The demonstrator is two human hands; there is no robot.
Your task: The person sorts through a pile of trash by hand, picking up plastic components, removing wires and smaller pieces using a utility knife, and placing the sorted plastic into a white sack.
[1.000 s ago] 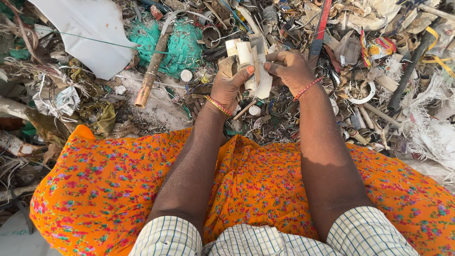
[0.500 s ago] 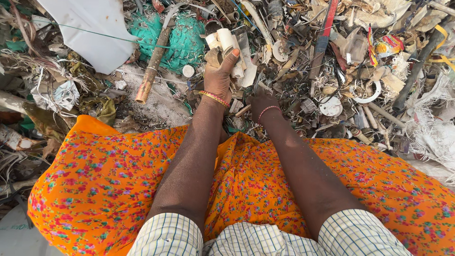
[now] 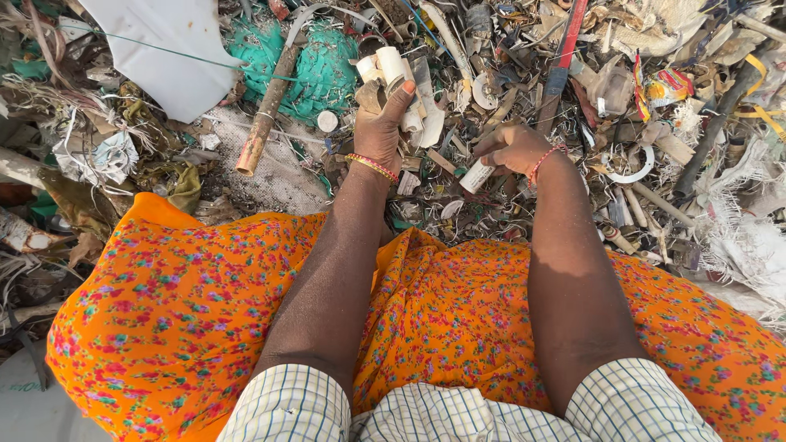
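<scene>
My left hand [image 3: 381, 123] is raised over a heap of scrap and grips a bundle of white plastic pieces [image 3: 391, 67], tubes and flat shards, with the thumb pressed across them. To its right, lower down, my right hand [image 3: 512, 147] pinches a short white plastic tube [image 3: 476, 176] that points down toward the heap. Both wrists wear thin bangles. An orange flowered cloth [image 3: 205, 311] covers my lap beneath both forearms.
Mixed scrap lies all around: a green net [image 3: 315, 69], a rusty brown pipe [image 3: 264, 123], a white sheet [image 3: 176, 49], a white ring [image 3: 630, 172], a red strip [image 3: 565, 49], and frayed white sacking [image 3: 749, 245] at the right.
My right hand left the bundle, dropped into the scrap and came up holding a short white tube. My left hand kept the bundle and stayed raised.
</scene>
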